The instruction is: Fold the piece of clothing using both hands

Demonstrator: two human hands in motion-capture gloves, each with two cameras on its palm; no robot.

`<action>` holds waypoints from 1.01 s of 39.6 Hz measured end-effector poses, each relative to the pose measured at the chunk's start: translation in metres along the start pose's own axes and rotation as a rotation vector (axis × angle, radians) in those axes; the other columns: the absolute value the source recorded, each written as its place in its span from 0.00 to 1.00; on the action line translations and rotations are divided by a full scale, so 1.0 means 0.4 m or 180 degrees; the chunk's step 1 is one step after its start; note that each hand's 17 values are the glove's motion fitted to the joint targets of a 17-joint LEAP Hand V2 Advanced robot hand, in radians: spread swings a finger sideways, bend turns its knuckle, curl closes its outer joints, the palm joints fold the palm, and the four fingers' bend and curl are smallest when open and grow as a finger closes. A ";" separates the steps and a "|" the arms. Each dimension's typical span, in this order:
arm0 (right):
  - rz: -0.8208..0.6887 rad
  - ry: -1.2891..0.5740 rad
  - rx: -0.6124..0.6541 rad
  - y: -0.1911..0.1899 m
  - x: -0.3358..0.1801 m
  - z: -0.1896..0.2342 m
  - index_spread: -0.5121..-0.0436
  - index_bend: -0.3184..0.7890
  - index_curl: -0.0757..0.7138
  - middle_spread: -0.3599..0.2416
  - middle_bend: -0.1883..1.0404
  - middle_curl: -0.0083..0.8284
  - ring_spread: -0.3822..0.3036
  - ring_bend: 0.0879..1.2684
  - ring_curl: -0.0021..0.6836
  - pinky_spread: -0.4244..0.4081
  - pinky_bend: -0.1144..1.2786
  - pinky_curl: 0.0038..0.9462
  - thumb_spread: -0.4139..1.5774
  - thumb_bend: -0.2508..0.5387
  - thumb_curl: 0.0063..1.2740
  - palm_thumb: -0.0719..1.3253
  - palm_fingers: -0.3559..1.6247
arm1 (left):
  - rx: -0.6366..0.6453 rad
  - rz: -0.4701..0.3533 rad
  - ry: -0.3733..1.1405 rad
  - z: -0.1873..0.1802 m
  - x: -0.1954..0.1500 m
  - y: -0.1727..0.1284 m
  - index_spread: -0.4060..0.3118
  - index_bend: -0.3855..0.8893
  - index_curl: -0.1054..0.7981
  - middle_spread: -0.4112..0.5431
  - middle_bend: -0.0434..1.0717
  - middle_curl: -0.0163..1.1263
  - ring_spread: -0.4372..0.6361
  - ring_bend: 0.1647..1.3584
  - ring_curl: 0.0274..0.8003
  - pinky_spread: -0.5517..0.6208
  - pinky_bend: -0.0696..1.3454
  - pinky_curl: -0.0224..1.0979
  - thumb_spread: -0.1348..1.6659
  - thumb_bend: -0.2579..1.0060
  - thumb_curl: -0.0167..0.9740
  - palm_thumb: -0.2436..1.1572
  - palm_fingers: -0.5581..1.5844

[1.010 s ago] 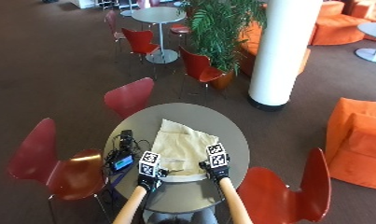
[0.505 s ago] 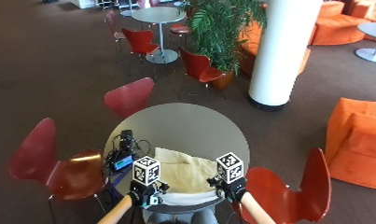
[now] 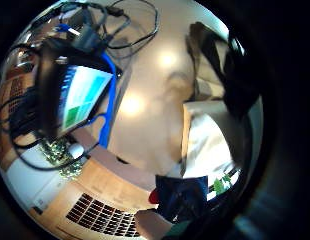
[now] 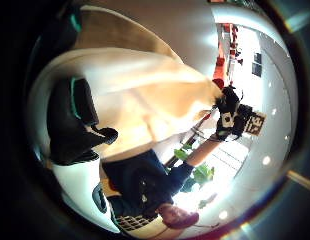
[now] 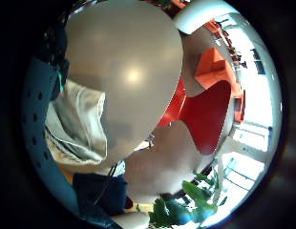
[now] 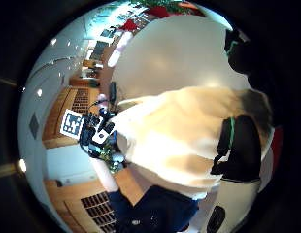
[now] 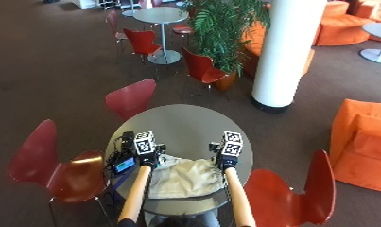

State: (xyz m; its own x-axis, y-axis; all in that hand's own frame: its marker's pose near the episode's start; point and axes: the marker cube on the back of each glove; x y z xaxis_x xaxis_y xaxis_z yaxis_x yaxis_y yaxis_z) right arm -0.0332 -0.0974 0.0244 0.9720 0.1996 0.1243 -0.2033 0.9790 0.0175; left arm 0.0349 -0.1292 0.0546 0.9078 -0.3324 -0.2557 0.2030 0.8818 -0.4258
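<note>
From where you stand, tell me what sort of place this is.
Probably a café or lounge in a public building: small round tables ringed by red chairs, orange lounge seats on carpet, and a large potted plant beside a white column.

A round grey table (image 7: 177,125) carries cream clothing (image 7: 184,177) and a cabled device (image 7: 123,164).

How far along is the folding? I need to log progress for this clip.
Partway, it seems. The cream garment lies bunched on the near part of the round table, so it looks gathered rather than neatly folded. In hand: the left hand and right hand each grip a far corner of the cloth. Left: flattening it and finishing the fold into a tidy shape.
</note>
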 end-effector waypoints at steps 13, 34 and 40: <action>0.0628 0.0342 -0.0859 0.082 0.052 0.053 0.56 0.34 0.47 0.38 0.29 0.54 0.31 0.35 0.65 0.26 0.55 0.43 0.72 0.25 0.48 0.63 0.61 | 0.0883 0.0641 0.0051 0.080 0.010 0.047 0.40 0.47 0.64 0.38 0.16 0.40 0.38 0.21 0.48 0.44 0.30 0.37 0.74 0.18 0.63 0.60 0.51; 0.1213 0.0026 -0.0506 0.054 0.089 0.171 0.90 0.18 0.11 0.61 0.39 0.53 0.34 0.58 0.66 0.22 0.75 0.44 0.84 0.44 0.41 0.56 0.60 | 0.0518 0.0486 -0.0619 0.309 0.064 0.069 0.46 0.44 0.63 0.54 0.15 0.30 0.62 0.20 0.45 0.68 0.27 0.35 0.78 0.16 0.38 0.25 0.40; 0.1217 -0.0182 -0.0188 0.040 0.139 0.165 0.74 0.44 0.20 0.41 0.42 0.56 0.24 0.55 0.65 0.14 0.66 0.41 0.68 0.40 0.46 0.65 0.75 | 0.0692 0.0613 -0.0723 0.330 0.106 0.051 0.50 0.42 0.61 0.57 0.18 0.30 0.69 0.21 0.43 0.76 0.25 0.33 0.76 0.17 0.34 0.21 0.37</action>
State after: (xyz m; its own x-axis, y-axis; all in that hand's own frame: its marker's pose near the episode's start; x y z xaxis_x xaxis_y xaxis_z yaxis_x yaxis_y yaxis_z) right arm 0.0098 -0.0732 0.0970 0.8188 0.5495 0.1660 -0.5409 0.8354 -0.0976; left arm 0.1260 -0.0813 0.1495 0.9904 -0.0921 -0.1035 0.0714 0.9796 -0.1880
